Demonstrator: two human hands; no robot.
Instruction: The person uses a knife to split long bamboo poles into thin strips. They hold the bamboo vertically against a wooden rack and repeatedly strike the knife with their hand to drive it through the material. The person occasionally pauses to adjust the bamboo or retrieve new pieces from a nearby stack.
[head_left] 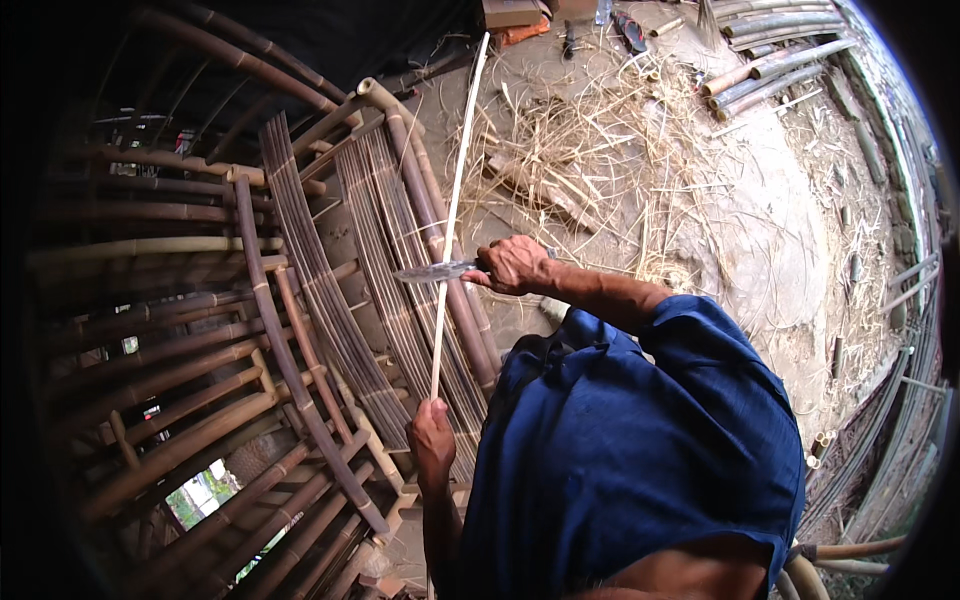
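Observation:
A long, pale bamboo strip (459,185) runs from near my body up toward the far side of the floor. Lower down, my left hand (432,432) is closed round this strip. My right hand (513,264) grips a knife by its handle, with the knuckles up. Pointing left, the knife's grey blade (432,272) lies across the strip and touches or nearly touches it. Beneath the strip is a bamboo bench with a slatted seat (385,240) and a thick brown front pole (425,200).
Bamboo frames (270,290) with many poles fill the left side. Curly shavings (600,170) cover the floor ahead. Cut bamboo poles (775,75) lie at the far right, and long thin strips (870,440) lie along the right edge. A cardboard box (511,13) stands at the back.

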